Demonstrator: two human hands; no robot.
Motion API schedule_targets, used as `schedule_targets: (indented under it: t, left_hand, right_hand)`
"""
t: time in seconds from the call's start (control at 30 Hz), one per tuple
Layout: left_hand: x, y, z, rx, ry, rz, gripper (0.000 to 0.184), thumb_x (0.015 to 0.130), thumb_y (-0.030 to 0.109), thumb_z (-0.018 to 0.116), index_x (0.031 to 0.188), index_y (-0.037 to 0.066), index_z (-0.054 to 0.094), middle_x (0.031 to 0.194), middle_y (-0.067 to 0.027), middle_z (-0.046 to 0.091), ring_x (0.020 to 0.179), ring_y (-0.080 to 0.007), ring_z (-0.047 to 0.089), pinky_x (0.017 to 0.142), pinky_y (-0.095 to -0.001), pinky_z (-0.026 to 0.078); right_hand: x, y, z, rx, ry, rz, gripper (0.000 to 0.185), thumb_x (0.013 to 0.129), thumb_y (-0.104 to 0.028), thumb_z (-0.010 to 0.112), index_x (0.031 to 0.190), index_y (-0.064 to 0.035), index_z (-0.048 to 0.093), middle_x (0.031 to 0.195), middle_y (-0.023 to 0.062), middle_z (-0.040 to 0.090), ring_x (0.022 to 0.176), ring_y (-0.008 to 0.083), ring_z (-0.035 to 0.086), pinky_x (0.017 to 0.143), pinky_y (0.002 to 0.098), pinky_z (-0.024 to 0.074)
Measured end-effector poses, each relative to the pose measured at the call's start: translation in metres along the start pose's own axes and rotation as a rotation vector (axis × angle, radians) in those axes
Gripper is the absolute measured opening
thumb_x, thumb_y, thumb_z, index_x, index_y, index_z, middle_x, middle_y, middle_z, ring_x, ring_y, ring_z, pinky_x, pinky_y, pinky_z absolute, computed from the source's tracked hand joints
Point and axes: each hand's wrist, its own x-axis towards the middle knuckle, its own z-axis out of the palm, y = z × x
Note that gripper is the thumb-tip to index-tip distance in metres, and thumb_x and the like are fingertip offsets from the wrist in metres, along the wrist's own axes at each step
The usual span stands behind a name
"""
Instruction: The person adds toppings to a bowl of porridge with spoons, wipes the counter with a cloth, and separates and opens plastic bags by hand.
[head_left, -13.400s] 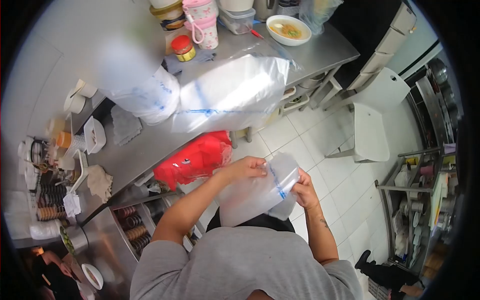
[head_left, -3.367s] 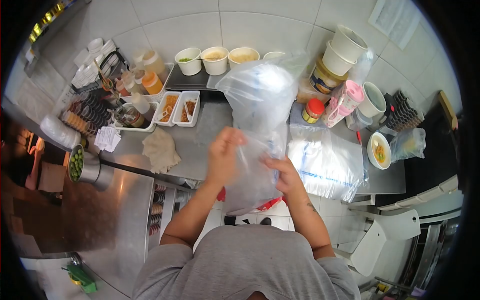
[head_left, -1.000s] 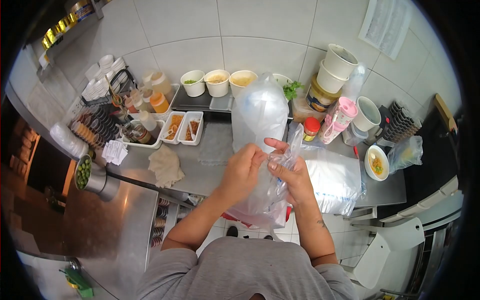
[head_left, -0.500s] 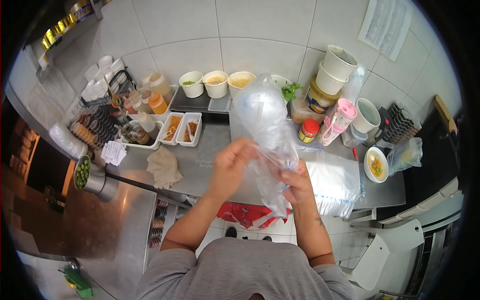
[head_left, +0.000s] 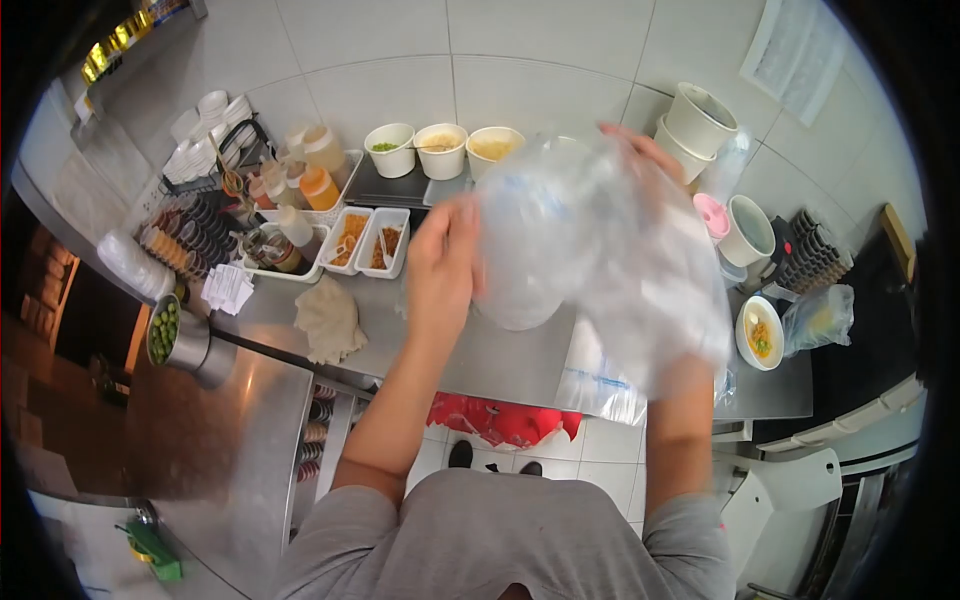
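Note:
A clear plastic bag [head_left: 650,290], blurred by motion, spreads in front of me over the counter. Inside or behind its left part shows a rounded, pale, bulging shape [head_left: 525,250] that I cannot make out clearly. My left hand [head_left: 445,250] is closed at the left side of this plastic, fingers curled against it. My right hand [head_left: 645,155] is at the bag's upper right, smeared, its fingertips showing above the plastic. The bag covers most of that hand and forearm, so its grip is hidden. Flat plastic bags [head_left: 600,380] lie on the counter below.
White tubs [head_left: 390,150] of food line the back. Trays of toppings [head_left: 382,243], sauce bottles [head_left: 318,188] and a beige cloth [head_left: 330,320] are left. A bowl of food [head_left: 760,332] stands right, near stacked tubs [head_left: 700,120]. A white chair [head_left: 790,490] is below right.
My hands have moved apart and upward, the right one farther up and right. The bag, bunched between them before, is now spread wide and hides the red-lidded jar.

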Motion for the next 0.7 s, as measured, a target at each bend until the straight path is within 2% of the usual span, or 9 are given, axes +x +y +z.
schedule_targets:
  t: [0.17,0.27,0.33,0.37,0.4,0.47,0.53,0.6,0.7]
  left_hand:
    - [0.077,-0.122,-0.022,0.374,0.097,-0.179,0.029,0.093,0.025,0.046,0.088,-0.001,0.059,0.067,-0.0076,0.054,0.054,-0.0151,0.047,0.047,-0.0313,0.039]
    - [0.082,-0.156,-0.038,0.379,0.036,-0.496,0.028,0.089,0.023,0.049,0.093,-0.001,0.061,0.075,-0.0145,0.061,0.062,-0.0234,0.056,0.057,-0.0335,0.045]
    - [0.071,-0.220,-0.060,0.656,-0.051,-0.249,0.029,0.087,0.024,0.050,0.094,-0.002,0.061,0.081,-0.0188,0.063,0.071,-0.0298,0.060,0.064,-0.0368,0.046]
    - [0.064,-0.240,-0.067,0.791,-0.101,-0.115,0.029,0.086,0.024,0.051,0.094,-0.002,0.062,0.084,-0.0210,0.064,0.075,-0.0330,0.062,0.067,-0.0384,0.047]
    - [0.058,-0.240,-0.065,0.753,-0.070,-0.146,0.030,0.085,0.024,0.051,0.095,-0.002,0.062,0.086,-0.0222,0.064,0.079,-0.0346,0.062,0.070,-0.0395,0.047]
    - [0.055,-0.230,-0.056,0.674,0.002,-0.193,0.030,0.085,0.024,0.051,0.095,-0.002,0.062,0.089,-0.0246,0.064,0.087,-0.0378,0.062,0.075,-0.0417,0.046]
    - [0.058,-0.234,-0.062,0.714,-0.126,-0.154,0.032,0.085,0.024,0.051,0.097,-0.004,0.061,0.092,-0.0252,0.063,0.088,-0.0388,0.061,0.077,-0.0421,0.046]
    - [0.076,-0.255,-0.070,0.781,-0.173,-0.090,0.034,0.085,0.024,0.051,0.099,-0.005,0.060,0.094,-0.0260,0.063,0.089,-0.0399,0.061,0.077,-0.0422,0.046]
    - [0.088,-0.297,-0.081,0.850,-0.133,-0.018,0.036,0.085,0.023,0.051,0.103,-0.007,0.058,0.095,-0.0264,0.062,0.086,-0.0395,0.061,0.072,-0.0415,0.047]
  right_hand:
    - [0.006,0.114,-0.004,-0.191,-0.170,0.180,0.037,0.078,-0.015,0.061,0.110,0.0029,0.058,0.093,0.0068,0.063,0.084,0.0108,0.055,0.070,0.0237,0.0443]
    - [-0.040,0.200,-0.025,-0.187,-0.318,0.329,0.042,0.077,-0.017,0.062,0.114,0.0035,0.056,0.094,0.0078,0.062,0.084,0.0114,0.055,0.069,0.0250,0.0447]
    - [-0.075,0.245,-0.022,-0.079,-0.237,0.459,0.046,0.077,-0.018,0.063,0.117,0.0039,0.054,0.094,0.0084,0.062,0.084,0.0117,0.055,0.068,0.0258,0.0449]
    - [-0.097,0.241,-0.007,-0.010,-0.054,0.547,0.049,0.076,-0.019,0.063,0.118,0.0043,0.052,0.094,0.0090,0.062,0.081,0.0126,0.055,0.067,0.0260,0.0452]
    - [-0.119,0.234,0.010,0.070,0.142,0.612,0.052,0.076,-0.020,0.063,0.119,0.0046,0.051,0.093,0.0095,0.062,0.077,0.0134,0.056,0.065,0.0262,0.0456]
    - [-0.111,0.248,-0.004,0.018,0.023,0.602,0.053,0.082,-0.023,0.060,0.126,0.0022,0.045,0.112,0.0109,0.056,0.097,0.0187,0.054,0.081,0.0326,0.0448]
    - [-0.120,0.253,-0.001,0.057,0.012,0.612,0.052,0.084,-0.024,0.058,0.126,0.0027,0.044,0.114,0.0127,0.056,0.099,0.0205,0.055,0.083,0.0343,0.0454]
    - [-0.103,0.261,0.005,0.170,0.109,0.571,0.048,0.082,-0.022,0.055,0.120,0.0062,0.049,0.100,0.0148,0.062,0.084,0.0189,0.059,0.070,0.0311,0.0473]
    - [-0.093,0.326,0.007,0.475,0.249,0.595,0.046,0.085,-0.025,0.053,0.118,0.0063,0.051,0.100,0.0167,0.062,0.085,0.0229,0.061,0.072,0.0339,0.0484]
